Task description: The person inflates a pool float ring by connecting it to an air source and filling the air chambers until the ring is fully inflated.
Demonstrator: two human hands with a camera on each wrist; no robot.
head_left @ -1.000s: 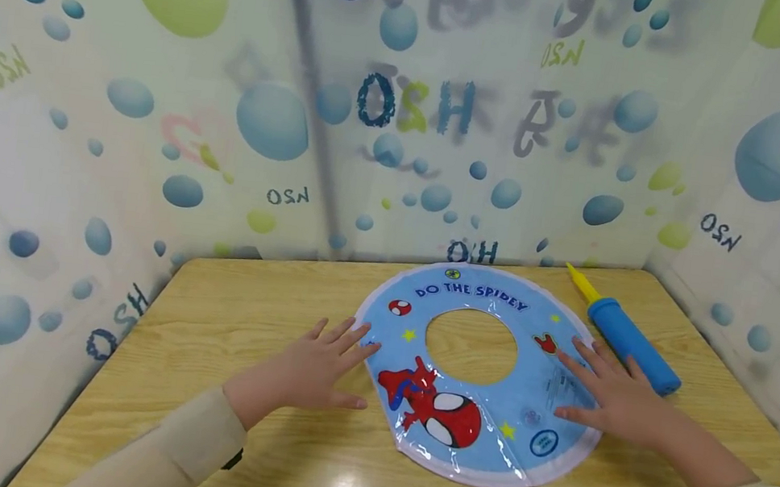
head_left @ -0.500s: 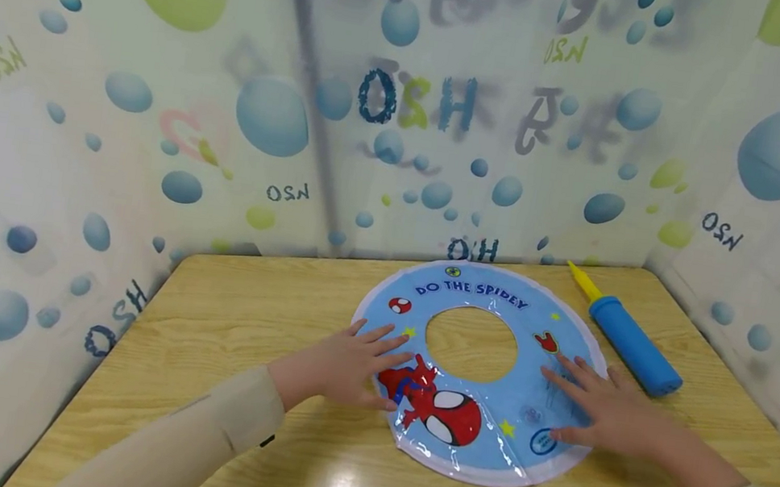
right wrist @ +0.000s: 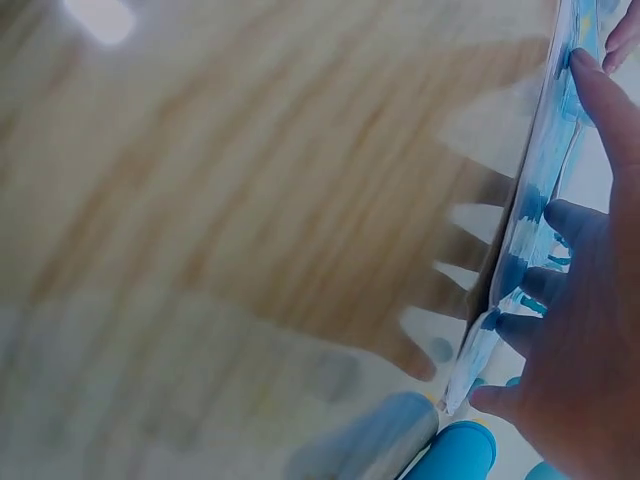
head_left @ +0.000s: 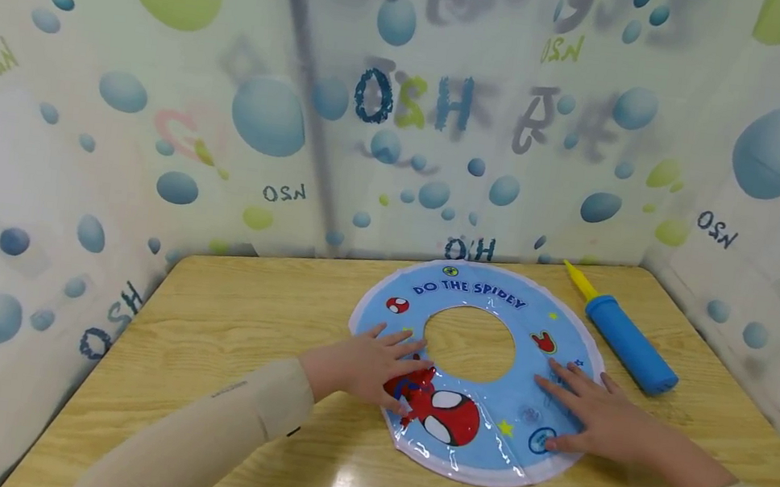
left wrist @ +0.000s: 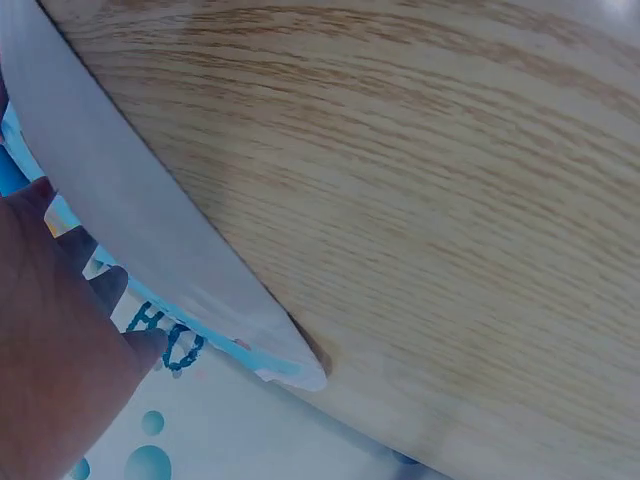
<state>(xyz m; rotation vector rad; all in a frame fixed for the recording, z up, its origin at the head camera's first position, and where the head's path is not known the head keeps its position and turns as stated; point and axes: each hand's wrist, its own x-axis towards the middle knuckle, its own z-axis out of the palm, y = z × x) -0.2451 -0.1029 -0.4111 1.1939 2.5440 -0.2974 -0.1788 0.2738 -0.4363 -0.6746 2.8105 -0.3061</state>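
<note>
A flat, uninflated swim ring (head_left: 487,284), light blue with a pale rim and a red spider character, lies on the wooden table. My left hand (head_left: 369,367) spreads its fingers over the ring's left side, partly covering the character's body. Over the right side, my right hand (head_left: 605,420) rests with fingers apart, its fingertips at the printed surface. In the left wrist view the ring's pale underside edge (left wrist: 150,210) rises beside the left hand (left wrist: 60,330). The right wrist view shows the right hand's (right wrist: 570,330) fingertips along the ring's edge (right wrist: 520,235).
A blue hand pump (head_left: 629,342) with a yellow nozzle (head_left: 578,279) lies to the right of the ring, near the back right of the table (head_left: 259,300). A curtain (head_left: 398,179) printed with bubbles and lettering hangs around the table's back and sides.
My left hand has moved right, from the ring's left edge onto its printed surface. My right hand has shifted slightly left and down. The ring and pump lie in the same places.
</note>
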